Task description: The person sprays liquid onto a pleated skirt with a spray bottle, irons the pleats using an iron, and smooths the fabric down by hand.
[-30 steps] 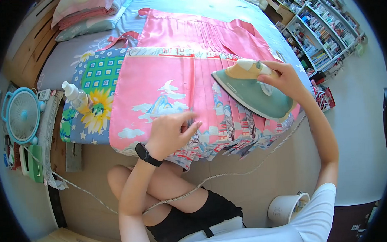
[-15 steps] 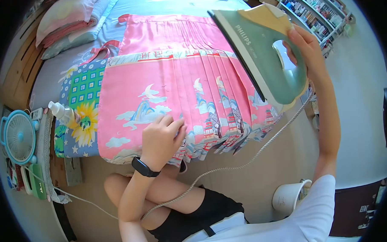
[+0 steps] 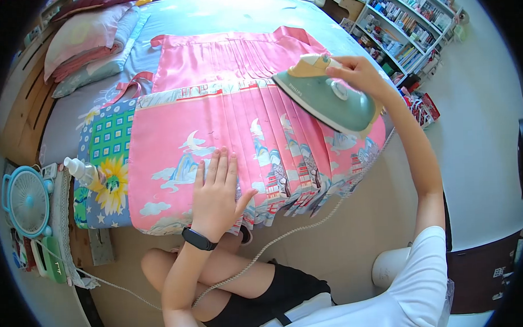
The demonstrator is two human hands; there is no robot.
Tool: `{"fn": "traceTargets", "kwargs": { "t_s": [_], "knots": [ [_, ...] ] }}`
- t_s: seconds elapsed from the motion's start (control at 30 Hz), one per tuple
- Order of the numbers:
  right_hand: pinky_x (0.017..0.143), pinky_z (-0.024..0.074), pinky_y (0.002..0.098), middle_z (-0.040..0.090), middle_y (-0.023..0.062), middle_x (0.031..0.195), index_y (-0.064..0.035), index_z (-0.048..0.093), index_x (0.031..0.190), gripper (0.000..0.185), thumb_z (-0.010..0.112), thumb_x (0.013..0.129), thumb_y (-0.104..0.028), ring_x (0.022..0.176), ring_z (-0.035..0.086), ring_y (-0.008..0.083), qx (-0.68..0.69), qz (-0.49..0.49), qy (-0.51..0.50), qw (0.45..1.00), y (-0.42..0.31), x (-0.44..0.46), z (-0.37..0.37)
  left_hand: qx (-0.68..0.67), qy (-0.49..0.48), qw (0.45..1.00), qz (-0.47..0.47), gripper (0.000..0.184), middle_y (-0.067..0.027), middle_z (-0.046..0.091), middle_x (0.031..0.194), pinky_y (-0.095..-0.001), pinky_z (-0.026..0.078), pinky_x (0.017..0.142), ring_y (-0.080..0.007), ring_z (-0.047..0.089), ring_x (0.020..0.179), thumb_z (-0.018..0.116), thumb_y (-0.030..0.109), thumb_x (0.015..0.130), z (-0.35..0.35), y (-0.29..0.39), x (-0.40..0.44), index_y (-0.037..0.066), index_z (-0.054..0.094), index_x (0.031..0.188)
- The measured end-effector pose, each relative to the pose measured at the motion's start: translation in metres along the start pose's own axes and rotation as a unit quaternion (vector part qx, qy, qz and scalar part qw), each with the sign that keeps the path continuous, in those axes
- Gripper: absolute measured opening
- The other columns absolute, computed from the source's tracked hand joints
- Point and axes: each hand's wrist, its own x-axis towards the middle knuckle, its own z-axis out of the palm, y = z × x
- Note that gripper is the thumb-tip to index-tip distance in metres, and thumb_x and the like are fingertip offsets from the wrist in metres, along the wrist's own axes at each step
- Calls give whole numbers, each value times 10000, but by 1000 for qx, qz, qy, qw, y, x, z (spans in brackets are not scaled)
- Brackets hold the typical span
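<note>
While the pleated pink skirt [image 3: 168, 135] lies spread across the near end of the printed cloth [image 3: 112, 186], its lower edge drops over the near side and its pleats run from far to near at the middle and right. The left hand [image 3: 216, 191] rests on the skirt's near part, open and palm down, the fingers close together and pointing far, the thumb spread to the right. Clouds and a crescent moon show on the smooth panel just left of and beyond the fingertips; the pleats begin just to their right. A black band [image 3: 199, 239] circles that wrist.

Farther right, the right hand [image 3: 357, 77] is closed around the handle of the green iron [image 3: 328, 106], whose tip points to the far left. The iron is over the skirt's right-hand pleats, well apart from the left hand; whether its plate touches the fabric cannot be told. A braided cord [image 3: 293, 226] crosses nearer than the skirt and passes over the person's legs toward the left.

To the left, a spray bottle [image 3: 83, 172] is on the printed cloth, with a blue fan [image 3: 28, 201] beyond the cloth's left edge. Pillows [image 3: 84, 40] are stacked at the far left, and bookshelves [image 3: 404, 34] stand at the far right.
</note>
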Motion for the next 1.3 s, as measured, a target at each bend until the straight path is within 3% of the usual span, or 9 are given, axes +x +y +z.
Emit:
{"fn": "traceTargets", "kwargs": {
  "t_s": [0.23,0.67,0.8,0.83,1.0,1.07,1.17,1.27,1.3],
  "knots": [
    [623,440,232,665,46,886,-68,640,1144,521,674,785,-445,726,552,86,-27,19,1,999,33,21,11,24,0,1000,0,725,-193,344,1423,-472,214,1083,-294,303,1340,494,506,864,0,1,1,-33,390,1337],
    [543,323,232,509,-45,681,-61,613,1176,460,719,791,-289,622,405,46,-24,-13,-97,995,21,-21,21,10,-16,1000,-4,702,-203,323,1430,-497,214,1074,-324,299,1336,521,432,865,-2,2,1,-42,351,1355],
    [690,459,291,679,83,869,-61,641,1122,497,736,748,-376,768,599,129,-8,-114,-85,990,22,-49,25,6,-11,1000,-7,690,-197,325,1431,-496,215,1074,-329,302,1333,515,422,871,-4,3,1,-43,352,1354],
    [727,469,299,683,99,917,-57,638,1122,511,759,723,-350,809,619,146,-28,-73,-110,991,12,-58,19,7,-10,1000,-6,690,-197,325,1431,-496,215,1074,-329,302,1333,515,422,871,-4,3,1,-43,352,1354],
    [726,476,309,677,119,904,-75,604,1177,597,789,677,-343,796,632,194,24,-62,-140,988,4,-100,20,15,-7,1000,-1,669,-197,323,1432,-498,227,1068,-329,304,1331,509,403,878,-4,4,1,-41,353,1354],
    [713,487,336,670,132,881,-127,550,1245,669,795,651,-316,777,642,261,-61,-148,-151,975,-12,-124,14,24,-1,1000,4,678,-207,347,1414,-490,230,1069,-330,312,1325,509,427,873,-4,3,1,-44,372,1341],
    [702,492,361,663,135,870,-179,511,1277,720,797,624,-279,759,637,310,-74,-108,-206,970,-23,-160,9,36,3,999,13,686,-218,377,1390,-485,232,1069,-336,322,1317,509,447,869,0,1,1,-47,388,1329],
    [701,495,369,660,139,879,-208,546,1247,651,774,638,-238,750,628,326,-56,-121,-203,970,-42,-185,-10,45,-11,999,19,695,-218,369,1395,-499,226,1068,-353,312,1318,509,455,868,1,6,-1,-49,385,1330],
    [711,498,337,674,114,856,-175,574,1220,608,760,641,-168,733,654,243,-43,-123,-190,973,-44,-189,-18,50,-26,998,23,706,-217,355,1405,-509,221,1068,-362,300,1322,509,466,864,1,10,-2,-49,384,1330]
  ]
}}
